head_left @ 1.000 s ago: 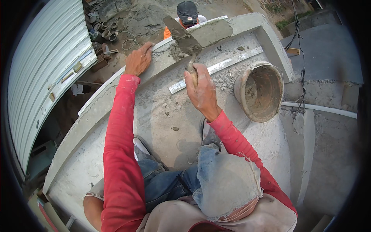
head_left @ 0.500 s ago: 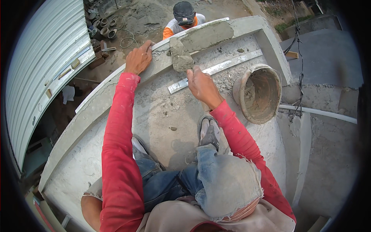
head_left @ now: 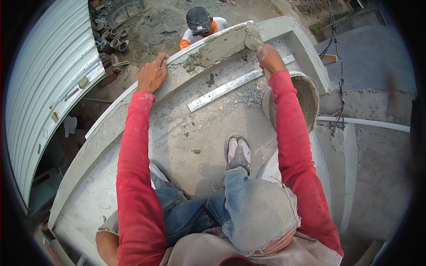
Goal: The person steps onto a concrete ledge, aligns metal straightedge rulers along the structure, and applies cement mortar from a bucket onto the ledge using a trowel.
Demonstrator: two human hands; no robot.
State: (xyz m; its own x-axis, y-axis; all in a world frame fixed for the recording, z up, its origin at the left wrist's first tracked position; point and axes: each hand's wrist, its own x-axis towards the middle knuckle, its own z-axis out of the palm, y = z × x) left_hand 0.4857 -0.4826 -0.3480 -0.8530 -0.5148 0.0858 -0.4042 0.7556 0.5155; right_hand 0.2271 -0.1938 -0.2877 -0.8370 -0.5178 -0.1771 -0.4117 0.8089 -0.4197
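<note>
My right hand (head_left: 269, 60) is closed round the handle of a trowel, mostly hidden in the fist. The mortar-smeared trowel blade (head_left: 254, 41) lies against the top of the curved concrete parapet (head_left: 104, 139), at the right end of a band of wet mortar (head_left: 217, 49). That band is fairly smooth to the right and rough at its left end. My left hand (head_left: 152, 74) is closed over the parapet's outer edge, fingers on a long white strip (head_left: 179, 56) running along that edge. A mortar bucket (head_left: 305, 99) stands partly behind my right forearm.
A flat metal bar (head_left: 226, 90) and mortar crumbs lie on the ledge floor (head_left: 199, 166), where my feet rest. Beyond the parapet, lower down, is a person in a dark cap (head_left: 198, 21). Cables (head_left: 341, 84) hang at right; a corrugated metal roof (head_left: 53, 57) is at left.
My right hand has swept the trowel to the right and farther off along the parapet, leaving more mortar spread smooth. My left hand stays at the edge strip. The view has shifted slightly.
</note>
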